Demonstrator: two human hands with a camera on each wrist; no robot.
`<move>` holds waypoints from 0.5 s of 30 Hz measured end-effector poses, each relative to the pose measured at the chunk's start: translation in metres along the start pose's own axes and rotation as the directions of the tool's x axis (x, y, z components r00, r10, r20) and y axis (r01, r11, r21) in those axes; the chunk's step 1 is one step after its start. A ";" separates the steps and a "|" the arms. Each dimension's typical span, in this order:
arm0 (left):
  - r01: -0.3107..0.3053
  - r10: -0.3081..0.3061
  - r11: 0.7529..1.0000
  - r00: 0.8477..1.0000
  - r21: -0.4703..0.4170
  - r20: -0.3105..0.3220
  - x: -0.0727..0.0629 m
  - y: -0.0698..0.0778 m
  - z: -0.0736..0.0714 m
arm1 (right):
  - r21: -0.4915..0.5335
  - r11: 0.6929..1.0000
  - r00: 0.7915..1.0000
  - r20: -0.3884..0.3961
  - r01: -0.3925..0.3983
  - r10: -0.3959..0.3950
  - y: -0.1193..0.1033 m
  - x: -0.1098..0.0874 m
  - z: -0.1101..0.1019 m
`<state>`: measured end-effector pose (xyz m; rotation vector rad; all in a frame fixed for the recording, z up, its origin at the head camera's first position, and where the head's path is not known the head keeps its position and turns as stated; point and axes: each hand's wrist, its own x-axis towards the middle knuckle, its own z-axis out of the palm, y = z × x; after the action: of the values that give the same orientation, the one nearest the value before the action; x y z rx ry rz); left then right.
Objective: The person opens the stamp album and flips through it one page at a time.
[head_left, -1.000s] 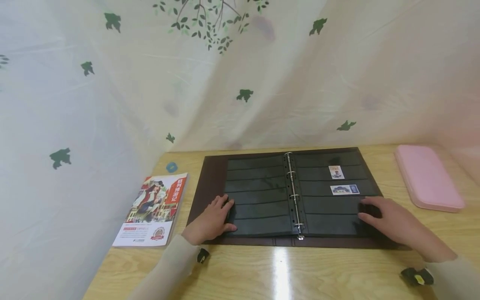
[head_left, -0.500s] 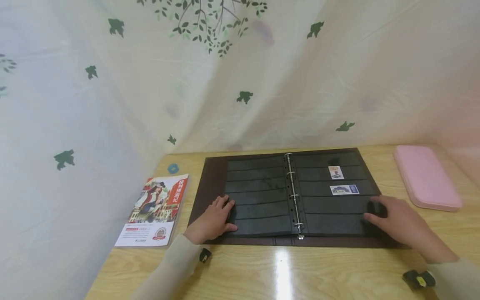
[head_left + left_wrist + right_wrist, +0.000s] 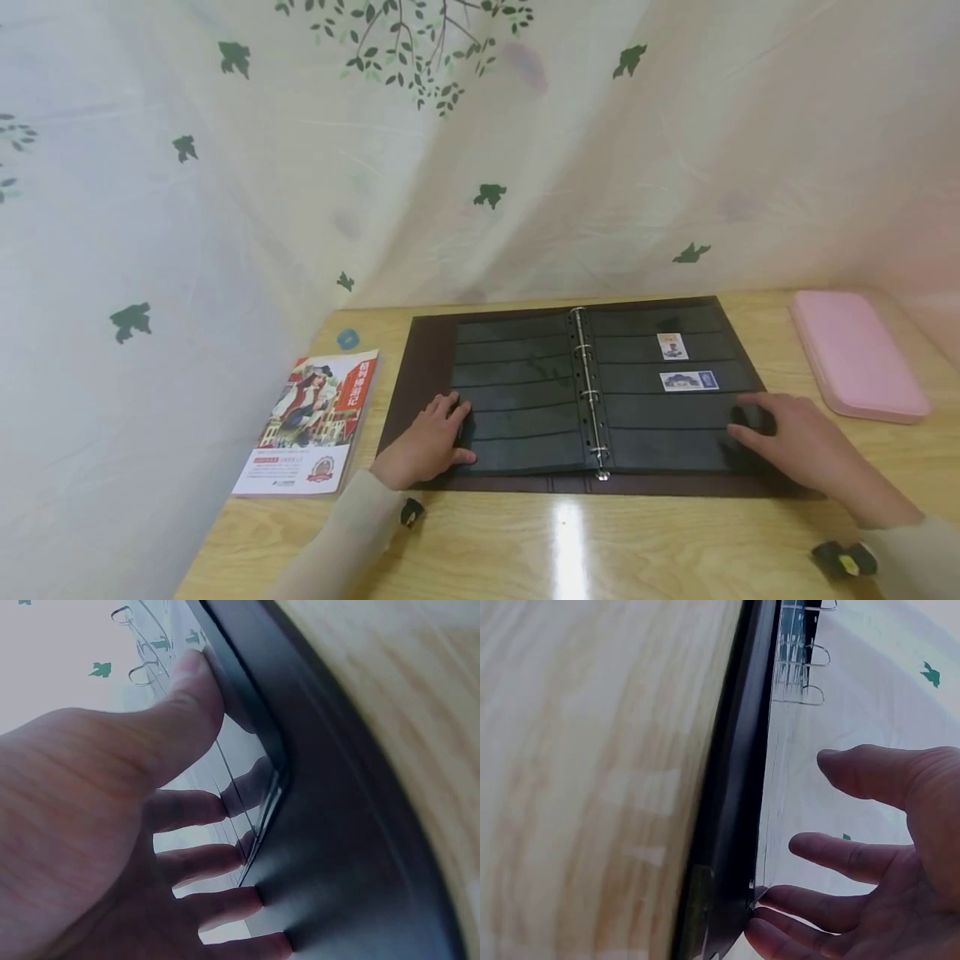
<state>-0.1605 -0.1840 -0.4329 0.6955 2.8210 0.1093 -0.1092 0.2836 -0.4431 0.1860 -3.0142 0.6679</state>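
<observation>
A dark ring-bound stamp album [image 3: 420, 358] lies spread on the table, black pocket pages on both sides of its metal rings [image 3: 589, 392]. The right page [image 3: 652, 450] holds a small upright stamp [image 3: 672, 346] and, below it, a wider blue-and-white stamp [image 3: 688, 381]. My left hand [image 3: 426, 442] rests at the left page's lower outer edge; in the left wrist view its fingertips [image 3: 251, 896] touch page and cover. My right hand [image 3: 798, 437] is at the right page's outer edge, lower fingers touching the album's edge in the right wrist view, thumb [image 3: 855, 772] apart from it.
Left of the album lies a magazine [image 3: 307, 421] with a colourful cover, and a small blue ring-shaped object [image 3: 347, 338] is behind it. A pink case [image 3: 858, 354] sits at the right. A leaf-patterned curtain [image 3: 480, 233] hangs behind the wooden table [image 3: 487, 542].
My right hand has shifted slightly to the right along the page's edge. The left hand keeps its place, and the head view has tilted a little.
</observation>
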 end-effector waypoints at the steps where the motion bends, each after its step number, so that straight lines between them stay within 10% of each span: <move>1: 0.000 0.000 1.000 1.000 -0.003 -0.001 0.000 0.000 0.000 | 0.004 1.000 1.000 -0.003 0.000 0.000 0.000 -0.001 0.000; 15: 0.008 -0.008 1.000 1.000 -0.008 0.005 -0.002 0.002 -0.002 | 0.079 0.994 0.993 -0.095 0.071 -0.063 -0.015 -0.010 -0.010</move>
<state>-0.1581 -0.1831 -0.4300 0.6822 2.8168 0.1176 -0.0974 0.2756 -0.4288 0.2513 -2.8809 0.7723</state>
